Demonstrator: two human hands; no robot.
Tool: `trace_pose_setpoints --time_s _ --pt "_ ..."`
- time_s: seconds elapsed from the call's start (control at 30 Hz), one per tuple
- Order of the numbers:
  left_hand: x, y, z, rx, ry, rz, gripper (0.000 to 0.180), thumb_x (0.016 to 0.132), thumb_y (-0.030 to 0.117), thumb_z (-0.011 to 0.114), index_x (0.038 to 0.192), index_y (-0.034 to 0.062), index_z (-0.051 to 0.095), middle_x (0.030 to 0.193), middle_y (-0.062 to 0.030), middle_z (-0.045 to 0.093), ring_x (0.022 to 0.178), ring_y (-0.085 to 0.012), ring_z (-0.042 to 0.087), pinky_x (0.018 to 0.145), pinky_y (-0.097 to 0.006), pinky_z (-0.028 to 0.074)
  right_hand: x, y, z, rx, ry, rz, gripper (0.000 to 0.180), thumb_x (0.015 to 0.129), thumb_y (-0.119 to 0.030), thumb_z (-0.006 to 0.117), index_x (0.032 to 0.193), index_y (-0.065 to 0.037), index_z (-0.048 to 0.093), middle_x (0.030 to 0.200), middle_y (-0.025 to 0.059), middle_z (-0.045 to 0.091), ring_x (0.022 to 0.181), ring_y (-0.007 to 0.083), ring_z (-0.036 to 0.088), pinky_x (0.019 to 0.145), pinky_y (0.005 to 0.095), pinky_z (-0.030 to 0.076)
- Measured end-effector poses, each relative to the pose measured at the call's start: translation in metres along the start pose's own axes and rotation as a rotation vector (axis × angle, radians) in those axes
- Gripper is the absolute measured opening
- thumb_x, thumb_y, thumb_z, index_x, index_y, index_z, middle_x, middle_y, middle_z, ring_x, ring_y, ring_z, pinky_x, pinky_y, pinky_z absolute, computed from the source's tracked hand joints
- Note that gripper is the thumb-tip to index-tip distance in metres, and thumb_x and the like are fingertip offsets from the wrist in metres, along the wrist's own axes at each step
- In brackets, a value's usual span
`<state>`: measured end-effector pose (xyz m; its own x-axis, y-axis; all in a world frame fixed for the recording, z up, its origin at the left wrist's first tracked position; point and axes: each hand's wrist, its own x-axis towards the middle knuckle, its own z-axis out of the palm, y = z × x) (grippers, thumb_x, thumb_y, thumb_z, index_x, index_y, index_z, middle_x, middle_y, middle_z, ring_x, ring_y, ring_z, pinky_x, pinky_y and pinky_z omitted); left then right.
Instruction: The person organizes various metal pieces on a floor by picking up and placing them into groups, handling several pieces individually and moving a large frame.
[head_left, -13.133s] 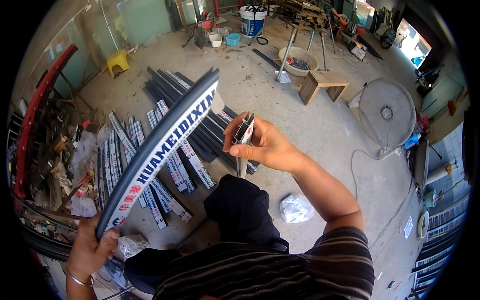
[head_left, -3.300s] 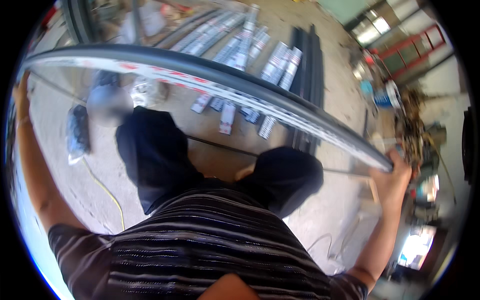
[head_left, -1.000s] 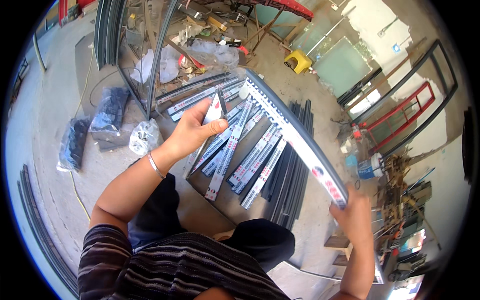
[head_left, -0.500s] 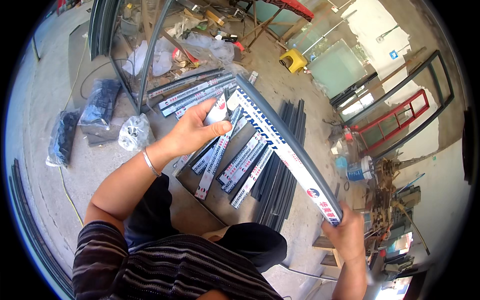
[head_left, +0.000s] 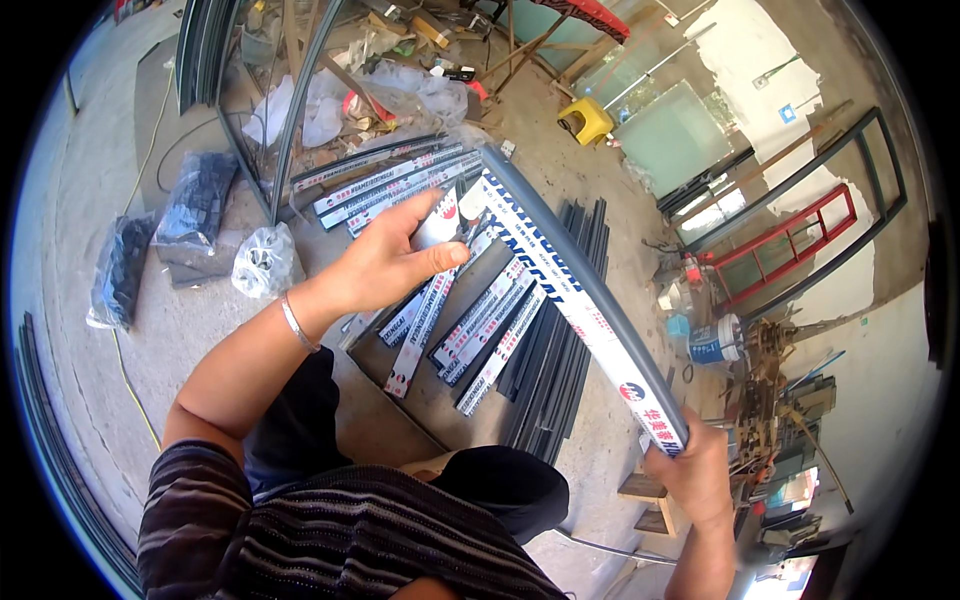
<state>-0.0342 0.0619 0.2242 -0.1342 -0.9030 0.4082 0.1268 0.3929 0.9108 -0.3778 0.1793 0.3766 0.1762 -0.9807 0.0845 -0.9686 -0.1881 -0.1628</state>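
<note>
My right hand (head_left: 692,478) grips the near end of a long grey metal profile bar (head_left: 570,290) with a white printed film on one face. The bar runs up and left to its far end near my left hand (head_left: 385,262). That hand holds a small silvery metal piece (head_left: 440,222) between thumb and fingers, close against the bar's far end. A thin bracelet sits on my left wrist. Below the hands, several short film-wrapped profile pieces (head_left: 470,325) lie side by side on the concrete floor.
Dark profile lengths (head_left: 560,370) lie beside the wrapped ones. Clear and black plastic bags (head_left: 262,262) of small parts sit at the left. A yellow stool (head_left: 585,120), red and grey frames (head_left: 790,245), a white bucket (head_left: 715,340) and a cluttered bench stand around.
The view has drawn in closer. My left hand with the small metal piece has come up against the far end of the bar; my right hand keeps its grip on the near end.
</note>
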Motion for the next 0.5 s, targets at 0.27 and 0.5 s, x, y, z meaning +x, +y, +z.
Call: trace_pose_setpoints --time_s 0.27,0.5 --pt "-0.002 0.005 0.001 -0.164 -0.069 -0.011 0.043 0.086 0.024 0.071 0.117 0.0 0.053 0.096 0.0005 0.058 0.083 -0.0052 0.05 0.073 -0.022 0.044 0.006 0.01 0.001 0.051 -0.046 0.021 0.014 0.067 -0.003 0.066 0.077 0.001 0.057 0.053 0.0135 0.057 0.048 0.0226 0.064 0.047 0.031 0.049" --pt "0.0 0.01 0.002 -0.197 -0.05 -0.051 0.041 0.087 0.021 0.071 0.117 -0.0004 0.054 0.098 0.0006 0.06 0.087 -0.0053 0.051 0.076 -0.022 0.045 0.006 0.003 -0.003 0.105 -0.082 0.03 0.013 0.068 0.0 0.066 0.077 0.003 0.056 0.054 0.0127 0.058 0.047 0.0204 0.064 0.047 0.0298 0.049"
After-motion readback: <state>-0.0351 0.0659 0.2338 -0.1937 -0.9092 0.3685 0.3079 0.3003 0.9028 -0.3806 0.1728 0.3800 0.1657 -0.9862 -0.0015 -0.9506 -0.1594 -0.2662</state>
